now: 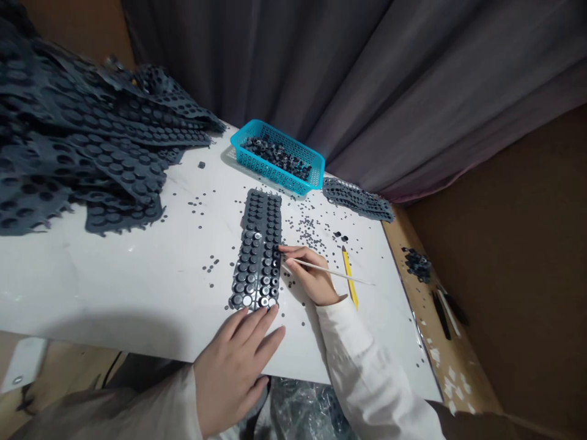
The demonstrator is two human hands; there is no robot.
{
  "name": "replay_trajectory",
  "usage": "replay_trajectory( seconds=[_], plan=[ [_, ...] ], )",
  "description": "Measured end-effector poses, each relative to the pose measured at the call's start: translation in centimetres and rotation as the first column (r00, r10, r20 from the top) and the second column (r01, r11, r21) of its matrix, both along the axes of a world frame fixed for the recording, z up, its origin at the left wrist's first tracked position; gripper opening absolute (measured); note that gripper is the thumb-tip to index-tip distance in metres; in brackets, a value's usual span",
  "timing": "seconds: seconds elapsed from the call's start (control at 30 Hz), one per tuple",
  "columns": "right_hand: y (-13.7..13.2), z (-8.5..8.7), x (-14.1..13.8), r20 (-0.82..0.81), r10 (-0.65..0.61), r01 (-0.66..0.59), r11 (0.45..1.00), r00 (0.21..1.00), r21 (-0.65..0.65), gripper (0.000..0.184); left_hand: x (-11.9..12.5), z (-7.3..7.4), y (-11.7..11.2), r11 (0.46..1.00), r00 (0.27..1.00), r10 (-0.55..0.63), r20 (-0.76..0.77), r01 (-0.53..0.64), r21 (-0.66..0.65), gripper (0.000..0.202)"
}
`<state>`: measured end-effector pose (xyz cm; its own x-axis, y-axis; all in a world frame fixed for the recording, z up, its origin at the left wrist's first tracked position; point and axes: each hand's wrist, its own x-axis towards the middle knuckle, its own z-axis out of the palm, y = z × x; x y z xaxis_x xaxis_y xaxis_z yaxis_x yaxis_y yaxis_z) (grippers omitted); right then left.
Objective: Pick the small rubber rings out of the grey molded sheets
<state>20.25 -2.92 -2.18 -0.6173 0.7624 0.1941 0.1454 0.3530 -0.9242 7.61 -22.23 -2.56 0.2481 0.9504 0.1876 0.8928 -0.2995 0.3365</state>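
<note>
A dark grey rubber sheet (259, 244) with rows of raised round caps lies lengthwise on the white table. My left hand (241, 360) rests at the sheet's near end, its fingers stretched out and holding nothing. Pinched in my right hand (312, 278) is a thin white stick (343, 277), its tip at the sheet's right edge and its back end pointing right. Small dark discs (309, 232) are scattered around the sheet. Just right of my right hand lies a yellow pen-like tool (350, 278) with a dark tip.
A blue perforated basket (275, 171) of small dark rubber pieces stands behind the sheet. Many similar sheets (105, 146) are heaped at the left. An empty-holed strip (358, 198) lies back right. Dark pieces (417, 266) and dark-handled tools (443, 315) lie on the right-hand ledge.
</note>
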Motion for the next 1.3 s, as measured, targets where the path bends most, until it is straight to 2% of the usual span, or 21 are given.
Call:
replay_trajectory(
  seconds=[0.13,0.23,0.37,0.43,0.5,0.6,0.7,0.83,0.9,1.07,1.17,1.3],
  plan=[
    [1.1,0.1,-0.4,-0.019,-0.072,0.073,0.993,0.997,0.089,0.006,-0.2,0.1,-0.1,0.996,0.999,-0.037,-0.013,0.035,-0.082,0.063],
    [2.0,0.2,-0.8,0.024,-0.023,0.017,0.975,0.999,0.223,0.007,-1.0,0.5,0.2,0.981,0.994,-0.109,0.009,0.109,-0.163,0.070],
    [2.4,0.1,-1.1,0.045,0.035,-0.048,0.943,0.998,0.329,0.008,-2.5,1.1,0.5,0.971,0.988,-0.153,0.020,0.154,-0.183,0.061],
    [2.4,-0.1,-1.2,0.033,0.054,-0.063,0.930,0.998,0.363,0.008,-3.0,0.8,0.5,0.974,0.985,-0.170,-0.005,0.168,-0.151,0.060],
    [2.4,-0.3,-1.3,0.035,0.073,-0.081,0.910,0.997,0.406,0.008,-3.3,-0.2,0.3,0.981,0.984,-0.174,-0.026,0.171,-0.093,0.060],
    [2.5,-0.5,-1.3,0.094,0.071,-0.108,0.870,0.993,0.481,0.010,-3.1,-2.0,0.2,0.989,0.991,-0.126,-0.045,0.129,0.075,0.050],
    [2.8,-0.6,-1.1,0.172,0.039,-0.128,0.829,0.984,0.544,0.014,-2.9,-2.8,0.4,0.972,0.997,-0.063,-0.052,0.073,0.223,0.037],
    [3.1,-0.6,-0.9,0.263,0.052,-0.207,0.769,0.963,0.604,0.017,-2.8,-2.1,0.7,0.959,0.991,-0.088,-0.104,0.113,0.261,0.033],
    [3.2,-0.6,-0.9,0.321,0.042,-0.248,0.730,0.946,0.637,0.018,-2.7,-2.1,0.6,0.958,0.990,-0.060,-0.124,0.092,0.271,0.034],
    [3.2,-0.7,-1.2,0.414,0.005,-0.319,0.645,0.910,0.694,0.019,-2.5,-3.5,0.1,0.956,0.991,-0.019,-0.131,0.057,0.288,0.040],
    [3.6,-0.6,-1.3,0.401,-0.003,-0.300,0.656,0.916,0.692,0.018,-2.6,-4.1,0.1,0.956,0.991,-0.036,-0.130,0.073,0.285,0.044],
    [5.1,-0.1,-1.3,0.218,-0.134,-0.041,0.761,0.967,0.648,0.017,-2.9,-4.4,0.2,0.967,0.988,-0.067,-0.136,0.098,0.236,0.043]
  ],
)
